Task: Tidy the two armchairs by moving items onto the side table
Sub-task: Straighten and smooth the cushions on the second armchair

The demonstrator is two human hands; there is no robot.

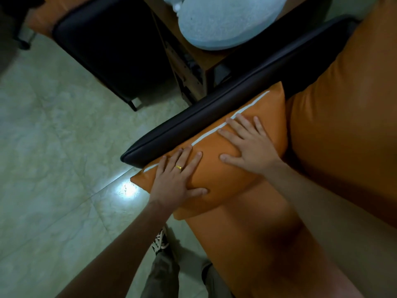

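Observation:
An orange cushion (217,166) with a white stripe leans against the black armrest (214,117) of the near orange armchair (343,125). My left hand (176,181) lies flat on the cushion's lower end, fingers spread, a gold ring on one finger. My right hand (249,145) presses flat on its upper part, fingers apart, thumb toward the middle. Neither hand wraps around the cushion. Between the two chairs stands the wooden side table (193,67), bearing a pale blue round foam pad (227,22).
The second armchair's black armrest (111,52) sits at upper left, with orange upholstery behind it. Pale tiled floor (53,158) fills the left side. My shoe (161,241) and trouser legs show at the bottom, close to the near chair's seat front.

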